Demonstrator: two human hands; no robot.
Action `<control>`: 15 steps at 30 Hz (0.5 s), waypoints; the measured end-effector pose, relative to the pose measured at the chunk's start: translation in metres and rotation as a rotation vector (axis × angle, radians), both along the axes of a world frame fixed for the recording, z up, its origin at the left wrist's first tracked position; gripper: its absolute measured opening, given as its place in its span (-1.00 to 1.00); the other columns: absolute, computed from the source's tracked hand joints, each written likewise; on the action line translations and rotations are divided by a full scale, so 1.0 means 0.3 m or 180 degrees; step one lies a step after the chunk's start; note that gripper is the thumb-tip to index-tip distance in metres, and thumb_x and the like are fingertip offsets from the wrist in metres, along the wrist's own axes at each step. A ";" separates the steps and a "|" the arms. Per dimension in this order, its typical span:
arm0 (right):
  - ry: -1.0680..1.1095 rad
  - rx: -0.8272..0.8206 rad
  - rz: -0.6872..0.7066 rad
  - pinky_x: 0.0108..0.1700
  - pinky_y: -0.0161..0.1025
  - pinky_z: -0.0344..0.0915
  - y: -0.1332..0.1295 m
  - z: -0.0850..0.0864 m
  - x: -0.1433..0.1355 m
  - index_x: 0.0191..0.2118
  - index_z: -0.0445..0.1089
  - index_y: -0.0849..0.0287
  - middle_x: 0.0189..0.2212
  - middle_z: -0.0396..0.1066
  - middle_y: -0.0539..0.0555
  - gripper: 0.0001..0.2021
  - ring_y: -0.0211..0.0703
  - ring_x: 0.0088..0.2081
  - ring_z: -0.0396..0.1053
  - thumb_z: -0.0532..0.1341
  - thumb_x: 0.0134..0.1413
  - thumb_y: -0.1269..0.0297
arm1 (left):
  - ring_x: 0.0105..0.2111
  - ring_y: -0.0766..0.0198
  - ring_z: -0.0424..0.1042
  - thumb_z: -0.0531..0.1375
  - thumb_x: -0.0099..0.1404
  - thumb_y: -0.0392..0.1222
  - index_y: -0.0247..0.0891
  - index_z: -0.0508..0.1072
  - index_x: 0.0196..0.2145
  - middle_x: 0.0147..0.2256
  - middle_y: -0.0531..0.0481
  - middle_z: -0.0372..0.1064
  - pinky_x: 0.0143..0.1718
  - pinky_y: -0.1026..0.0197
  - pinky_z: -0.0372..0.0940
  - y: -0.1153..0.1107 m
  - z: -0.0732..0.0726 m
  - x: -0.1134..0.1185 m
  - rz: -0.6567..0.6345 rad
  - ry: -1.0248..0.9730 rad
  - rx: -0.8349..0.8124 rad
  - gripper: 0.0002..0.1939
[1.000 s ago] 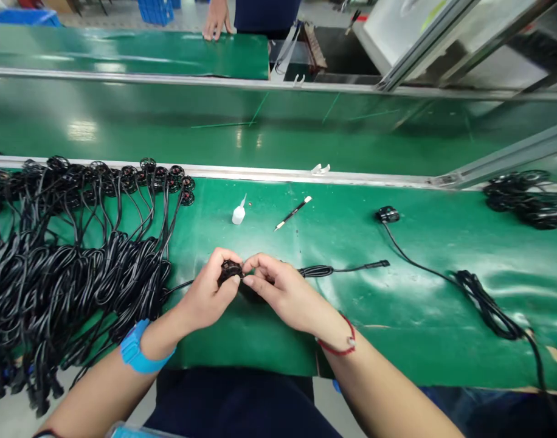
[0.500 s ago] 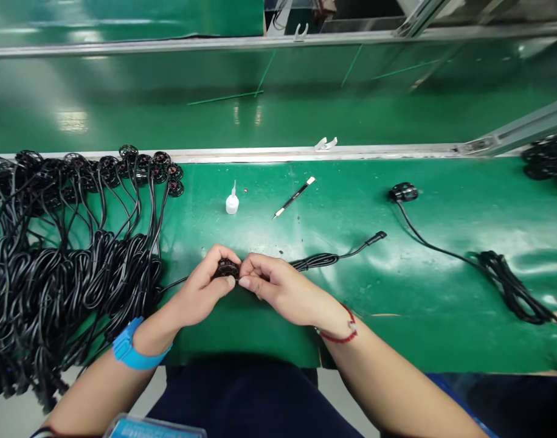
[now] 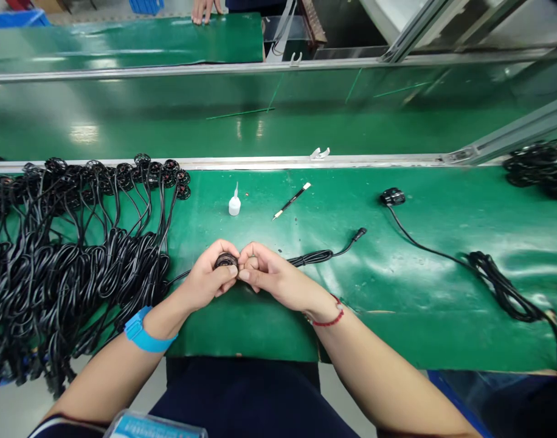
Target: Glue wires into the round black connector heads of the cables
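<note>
My left hand [image 3: 212, 275], with a blue band at the wrist, is closed around a round black cable head [image 3: 225, 260], thumb on its near side. My right hand [image 3: 264, 267] meets it at the right edge of that head, thumb and fingers pinched together; what the pinch holds is hidden. From behind my right hand a bundled black cable [image 3: 312, 258] runs out to a small plug at its right end. Beyond the hands stand a white dropper bottle [image 3: 234, 205] and a thin black pen-like tool [image 3: 291, 202] lying at a slant.
Many black cables with round heads [image 3: 118, 261] are heaped at the left. One more black head [image 3: 392, 196] with a coiled cable [image 3: 501, 286] lies at the right. A metal rail [image 3: 260, 162] crosses behind. Another person's hand [image 3: 205, 10] rests on the far bench.
The head camera's view has tilted up a little, bringing another person's hand into sight. The black head has tipped slightly in my left hand; my right hand stays pinched beside it.
</note>
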State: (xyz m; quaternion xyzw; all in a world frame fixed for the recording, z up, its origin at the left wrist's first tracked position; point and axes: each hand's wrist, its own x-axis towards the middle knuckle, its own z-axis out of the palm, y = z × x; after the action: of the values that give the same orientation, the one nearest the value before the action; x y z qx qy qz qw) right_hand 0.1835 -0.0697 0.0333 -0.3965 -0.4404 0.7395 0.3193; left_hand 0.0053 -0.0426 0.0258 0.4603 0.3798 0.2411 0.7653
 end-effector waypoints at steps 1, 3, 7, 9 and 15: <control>-0.0039 0.0009 -0.0007 -0.46 -0.34 -0.02 -0.001 -0.002 -0.002 -0.25 0.18 0.15 -0.61 0.14 -0.18 -0.59 -0.35 -0.54 0.05 0.25 0.08 -0.09 | -0.75 0.49 0.00 0.18 0.20 -0.11 -0.21 0.17 -0.25 -0.69 0.27 0.13 -0.74 0.47 -0.09 0.000 -0.005 0.001 0.0020 -0.0025 -0.0026 -0.75; -0.0093 0.0034 -0.0045 -0.48 -0.34 -0.05 -0.004 -0.002 -0.006 -0.24 0.18 0.16 -0.63 0.12 -0.20 -0.60 -0.35 -0.56 0.02 0.24 0.08 -0.08 | -0.75 0.49 0.03 0.18 0.17 -0.13 -0.21 0.18 -0.23 -0.67 0.25 0.16 -0.75 0.47 -0.06 0.000 -0.015 0.003 0.0061 -0.0135 -0.0090 -0.74; -0.0131 0.0117 -0.0118 -0.48 -0.34 -0.06 -0.007 0.005 -0.011 -0.24 0.18 0.16 -0.64 0.11 -0.21 -0.64 -0.36 -0.57 0.01 0.24 0.09 -0.02 | -0.73 0.46 0.13 0.20 0.03 -0.18 -0.22 0.17 -0.21 -0.56 0.18 0.25 -0.77 0.44 0.00 0.001 -0.029 0.002 0.0128 -0.0454 -0.0291 -0.63; -0.0179 0.0145 -0.0156 -0.48 -0.34 -0.05 -0.007 0.009 -0.013 -0.24 0.18 0.16 -0.65 0.10 -0.21 -0.66 -0.36 -0.57 0.02 0.24 0.09 0.01 | -0.72 0.46 0.14 0.19 -0.03 -0.23 -0.22 0.17 -0.21 -0.56 0.17 0.26 -0.77 0.44 0.00 0.001 -0.030 0.001 0.0153 -0.0509 -0.0322 -0.61; -0.0207 0.0137 -0.0250 -0.49 -0.34 -0.04 -0.005 0.006 -0.020 -0.24 0.19 0.16 -0.65 0.09 -0.22 -0.69 -0.36 -0.57 0.03 0.23 0.07 0.05 | -0.73 0.47 0.12 0.18 -0.08 -0.25 -0.22 0.17 -0.25 -0.59 0.20 0.22 -0.76 0.45 -0.04 0.000 -0.017 0.008 0.0272 -0.0456 -0.0386 -0.61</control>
State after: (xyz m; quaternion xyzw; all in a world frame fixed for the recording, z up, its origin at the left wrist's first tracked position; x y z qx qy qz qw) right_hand 0.1775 -0.0713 0.0350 -0.4303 -0.4505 0.7034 0.3421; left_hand 0.0075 -0.0428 0.0206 0.3781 0.3573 0.2824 0.8060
